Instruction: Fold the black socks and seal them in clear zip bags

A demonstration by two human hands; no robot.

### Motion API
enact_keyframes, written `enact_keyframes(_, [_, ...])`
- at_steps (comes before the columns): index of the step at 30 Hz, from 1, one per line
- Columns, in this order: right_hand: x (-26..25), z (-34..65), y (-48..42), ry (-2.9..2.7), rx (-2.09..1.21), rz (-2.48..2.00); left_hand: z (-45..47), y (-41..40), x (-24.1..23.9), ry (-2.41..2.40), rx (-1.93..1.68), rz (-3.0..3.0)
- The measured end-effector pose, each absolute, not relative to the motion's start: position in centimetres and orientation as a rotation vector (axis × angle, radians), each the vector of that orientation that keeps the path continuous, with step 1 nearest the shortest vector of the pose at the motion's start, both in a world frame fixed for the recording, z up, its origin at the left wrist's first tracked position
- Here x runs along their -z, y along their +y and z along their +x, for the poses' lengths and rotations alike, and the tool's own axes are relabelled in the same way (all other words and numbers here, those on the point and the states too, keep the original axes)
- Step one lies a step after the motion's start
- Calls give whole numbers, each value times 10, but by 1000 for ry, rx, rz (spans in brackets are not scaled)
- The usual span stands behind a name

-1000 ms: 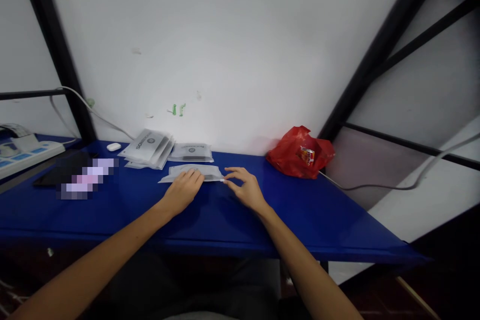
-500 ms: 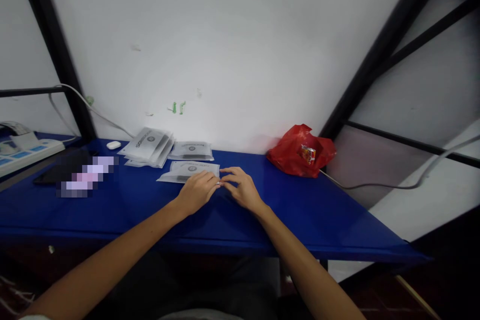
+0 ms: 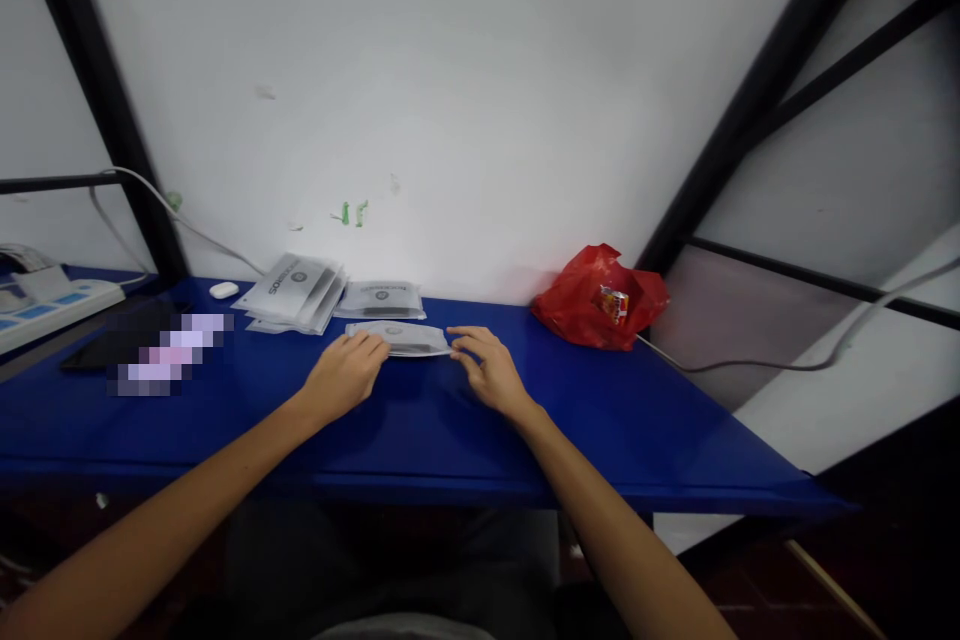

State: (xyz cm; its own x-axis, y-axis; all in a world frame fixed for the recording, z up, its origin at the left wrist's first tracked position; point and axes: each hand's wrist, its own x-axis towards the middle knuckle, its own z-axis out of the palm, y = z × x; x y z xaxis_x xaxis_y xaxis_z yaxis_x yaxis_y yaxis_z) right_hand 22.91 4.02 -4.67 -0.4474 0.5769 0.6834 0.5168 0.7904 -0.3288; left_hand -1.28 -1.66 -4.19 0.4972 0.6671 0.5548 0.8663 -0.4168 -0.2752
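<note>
A frosted zip bag (image 3: 411, 336) with a dark flat item inside lies between my hands on the blue table (image 3: 480, 440). My left hand (image 3: 346, 370) is closed on the bag's left end, its fingers curled over the near edge. At the right corner, my right hand (image 3: 487, 365) pinches the bag between thumb and fingers. Just behind it rests a similar frosted bag (image 3: 381, 300) with printed lettering. To the left of that one sits a fanned stack of such bags (image 3: 292, 292).
A crumpled red plastic bag (image 3: 585, 305) with a shiny packet inside stands at the right rear. On the left are a white earbud case (image 3: 224, 290), a dark flat device (image 3: 97, 345) and a white power strip (image 3: 67, 305). A grey cable (image 3: 810, 365) hangs at right.
My left hand has slid leftward along the bag's near edge, from beside my right hand to the left end. My right hand stays at the right corner. The view has shifted slightly.
</note>
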Motion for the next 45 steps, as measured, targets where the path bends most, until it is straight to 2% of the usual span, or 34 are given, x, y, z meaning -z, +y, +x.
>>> enact_keyframes(10, [45,238,47,-2054,-50,-923,-61,-36,40,-1516,450,-2191])
enact_keyframes(14, [52,239,55,-2025,-68,-1098,-36,-61,25,-1676,446,-2535])
enact_keyframes(17, [56,239,57,-2048,-85,-1271,-14,-69,11,-1590,535,-2876])
enact_keyframes(21, [58,235,51,-2118,-116,-1351,1,-42,10,-1551,641,-2788])
enact_keyframes(25, [56,230,43,-2233,-220,-1197,1,2,23,-1793,416,-2682])
enact_keyframes(29, [55,227,39,-2331,-327,-1066,1,16,31,-1867,379,-2654])
enact_keyframes(33, [56,225,40,-2298,-327,-1073,0,13,33,-1889,446,-2574])
enact_keyframes(41, [64,223,45,-2274,-358,-1245,-5,14,39,-1866,846,-2609])
enact_keyframes(45, [66,226,50,-2358,-437,-1234,-4,15,46,-1893,808,-2657])
